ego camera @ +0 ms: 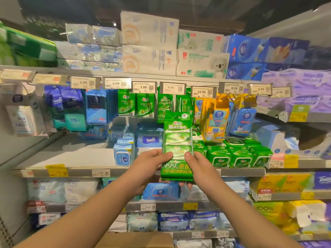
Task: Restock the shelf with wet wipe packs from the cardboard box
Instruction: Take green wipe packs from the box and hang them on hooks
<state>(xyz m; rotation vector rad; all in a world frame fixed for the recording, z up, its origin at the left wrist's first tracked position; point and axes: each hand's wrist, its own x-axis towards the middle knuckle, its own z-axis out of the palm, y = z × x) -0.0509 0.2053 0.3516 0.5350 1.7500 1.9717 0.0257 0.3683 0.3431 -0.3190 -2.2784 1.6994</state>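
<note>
Only the head view here, so we're looking down our own arms at the shelf (143,171). Both hands are up in front of it holding one tall green wet wipe pack (177,145), which looks like a strip of several small packs in one wrapper. Our left hand (149,164) grips the lower left edge, thumb laid across the front and the other fingers curled round behind. Our right hand (198,167) does the same on the right edge, thumb on the front, and we can see a few fingertips poking out under the bottom of the pack. The pack stands upright, its lower part in front of the shelf's front rail and its top up by the hanging green packs (136,104) under the price tags (172,88). Just to the right, a row of squat green packs (238,156) sits on the shelf board, and to the left there's a blue Tempo pack (150,138) plus a small blue pack (123,155) near the edge. Yellow hanging packs (215,119) are right of the one we hold. At the very bottom of the picture a bit of brown cardboard box (136,239) shows between our forearms. Big tissue bundles (148,43) fill the top shelf.
</note>
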